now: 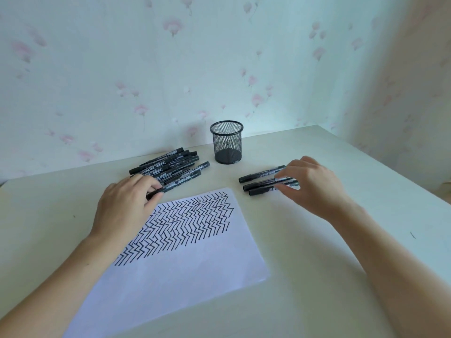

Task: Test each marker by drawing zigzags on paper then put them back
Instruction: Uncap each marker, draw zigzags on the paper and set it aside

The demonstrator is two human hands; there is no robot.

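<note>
Paper, a white sheet lying at a slant on the pale surface, carries rows of black zigzag lines across its far half, while its near half is blank. Beyond the sheet's far left corner lies a heap of black capped markers with white lettering, piled side by side and partly on top of one another. The left hand reaches to the near edge of that heap and its curled fingers grip one black marker, whose far end points toward the middle of the surface. To the right of the sheet's far corner lie three more black markers in a close row, roughly parallel. The right hand rests over their right ends, its fingertips bent down onto the barrels; they touch the markers, but whether they pinch one cannot be told. Between the two groups, farther back and near the flowered wallpaper, stands an upright black wire-mesh pen cup with no markers in it.
</note>
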